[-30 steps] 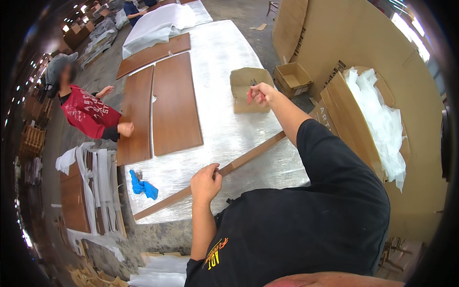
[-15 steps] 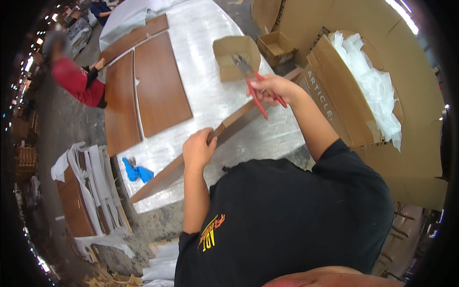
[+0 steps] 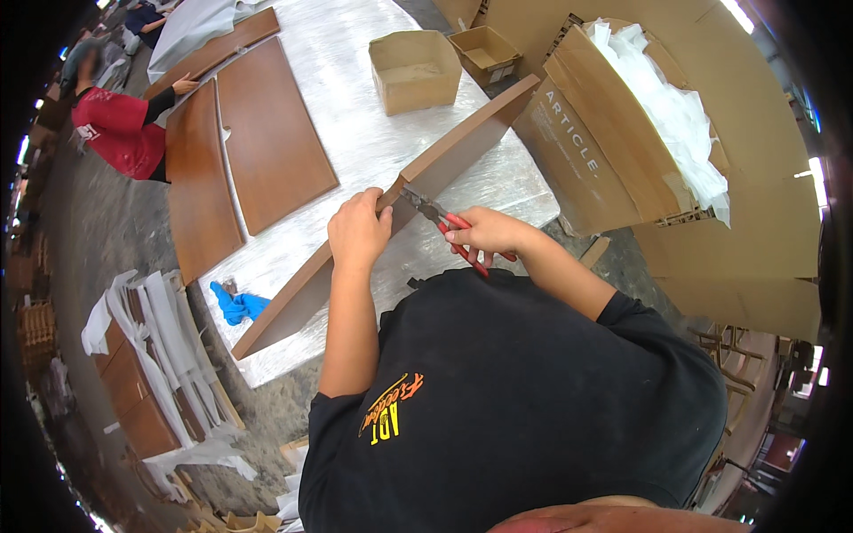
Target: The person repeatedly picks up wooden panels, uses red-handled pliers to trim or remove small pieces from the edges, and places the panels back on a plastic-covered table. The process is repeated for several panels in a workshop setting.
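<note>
A long brown wooden panel point(image 3: 471, 147) stands on its edge across the wrapped table in front of me. My left hand point(image 3: 360, 226) is closed over its top edge, near a small notch around the middle. In my right hand point(image 3: 489, 235) are red-handled pliers point(image 3: 430, 210), their dark jaws up against the panel at that notch. Whether the jaws grip anything there is too small to make out. Blue cloth or gloves point(image 3: 238, 304) lie on the table by the panel's near left end.
Flat wooden panels point(image 3: 275, 133) lie on the white-wrapped table point(image 3: 360, 84). Beyond my panel sits an open cardboard box point(image 3: 414, 75). At right, a large carton point(image 3: 569, 151) holds white foam wrap. A person in red point(image 3: 115, 129) touches the panels at far left.
My right hand has brought the pliers down from above the panel to its notch beside my left hand. My left hand stays on the panel. The view has shifted slightly.
</note>
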A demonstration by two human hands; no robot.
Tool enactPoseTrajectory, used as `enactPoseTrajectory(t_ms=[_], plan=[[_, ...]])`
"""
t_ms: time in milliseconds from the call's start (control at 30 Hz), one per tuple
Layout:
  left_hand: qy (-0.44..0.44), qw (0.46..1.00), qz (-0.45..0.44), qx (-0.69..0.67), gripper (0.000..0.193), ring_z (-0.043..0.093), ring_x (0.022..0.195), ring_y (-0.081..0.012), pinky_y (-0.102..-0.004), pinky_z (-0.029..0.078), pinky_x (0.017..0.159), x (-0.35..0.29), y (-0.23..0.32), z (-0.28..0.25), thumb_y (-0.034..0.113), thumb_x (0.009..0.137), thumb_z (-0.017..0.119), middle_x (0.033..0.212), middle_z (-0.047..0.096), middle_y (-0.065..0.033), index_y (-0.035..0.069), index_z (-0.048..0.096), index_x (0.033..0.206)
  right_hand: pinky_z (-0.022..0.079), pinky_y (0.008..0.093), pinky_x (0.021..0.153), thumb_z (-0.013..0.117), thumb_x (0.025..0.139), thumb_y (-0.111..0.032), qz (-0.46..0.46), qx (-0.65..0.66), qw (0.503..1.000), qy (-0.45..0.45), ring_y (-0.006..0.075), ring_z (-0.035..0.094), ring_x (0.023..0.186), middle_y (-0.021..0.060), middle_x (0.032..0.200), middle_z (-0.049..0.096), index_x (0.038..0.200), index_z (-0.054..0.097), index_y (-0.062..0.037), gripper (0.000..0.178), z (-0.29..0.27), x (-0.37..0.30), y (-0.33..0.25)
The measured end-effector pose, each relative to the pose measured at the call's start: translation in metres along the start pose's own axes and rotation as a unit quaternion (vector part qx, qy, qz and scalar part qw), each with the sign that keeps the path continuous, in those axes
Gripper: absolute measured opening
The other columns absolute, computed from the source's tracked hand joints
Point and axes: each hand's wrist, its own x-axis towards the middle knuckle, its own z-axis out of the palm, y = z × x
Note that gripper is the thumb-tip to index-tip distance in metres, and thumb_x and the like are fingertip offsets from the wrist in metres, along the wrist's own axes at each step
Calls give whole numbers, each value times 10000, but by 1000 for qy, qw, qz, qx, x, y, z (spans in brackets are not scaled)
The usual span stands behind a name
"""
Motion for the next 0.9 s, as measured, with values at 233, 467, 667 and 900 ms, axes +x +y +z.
enactPoseTrajectory(t_ms=[233,467,667,900], plan=[[13,1000,10,-16,268,738,1018,-336,-486,572,861,0,-6,3,225,914,771,1072,783,-110,90,755,1145,605,355,527,628,1069,-291,12,26,999,28,191,721,795,94,1005,728,1153,666,-6,299,7,2,-3],[15,1000,15,-16,268,738,1009,-343,-480,573,859,-3,-10,2,230,910,777,1069,786,-117,97,757,1142,620,355,621,631,1090,-366,-48,71,995,43,204,730,811,100,985,731,1150,664,-6,366,16,12,5],[6,1000,10,-19,258,738,1011,-345,-481,571,864,-1,-10,1,226,920,772,1071,787,-118,95,756,1142,593,331,595,586,1113,-461,-12,156,988,12,202,698,670,79,846,679,1090,642,-21,445,18,22,30],[12,1000,16,-23,259,738,1005,-346,-481,571,866,-2,-12,3,220,919,772,1070,785,-126,89,756,1141,525,321,518,586,1110,-488,-11,168,986,14,155,602,550,35,717,593,913,577,-73,459,35,26,25]])
